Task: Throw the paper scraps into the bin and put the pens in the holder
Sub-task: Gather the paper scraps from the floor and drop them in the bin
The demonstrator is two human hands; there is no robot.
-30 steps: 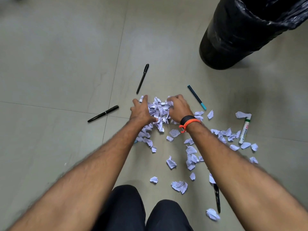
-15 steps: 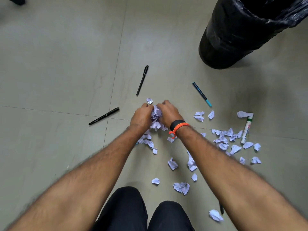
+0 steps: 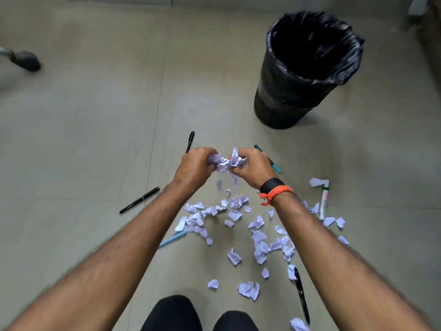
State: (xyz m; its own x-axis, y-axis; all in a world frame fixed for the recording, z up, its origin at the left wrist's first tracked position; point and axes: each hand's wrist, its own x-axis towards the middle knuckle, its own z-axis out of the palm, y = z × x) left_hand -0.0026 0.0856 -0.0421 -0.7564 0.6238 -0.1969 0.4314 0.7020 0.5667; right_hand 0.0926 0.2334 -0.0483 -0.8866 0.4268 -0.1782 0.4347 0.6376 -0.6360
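Note:
My left hand [image 3: 194,167] and my right hand [image 3: 254,168] are raised above the floor, pressed together around a bunch of white paper scraps [image 3: 228,161]. A few bits are falling beneath them. Many more loose scraps [image 3: 235,215] lie scattered on the floor below. The black-lined bin [image 3: 307,68] stands open at the far right. Pens lie around: a black pen [image 3: 190,140] behind my left hand, another black pen [image 3: 139,200] at left, a teal-tipped pen [image 3: 274,165] partly hidden by my right hand, a light blue pen [image 3: 171,239], a white marker [image 3: 324,203], and a black pen [image 3: 301,295] near my right forearm.
The floor is grey tile. A chair caster [image 3: 25,60] shows at the far left. My dark-trousered knees [image 3: 174,314] are at the bottom edge. No pen holder is in view.
Both hands gathered the scraps into a bunch and lifted it off the floor. The view tilted up, bringing the whole bin into sight. A few scraps have dropped from the bunch.

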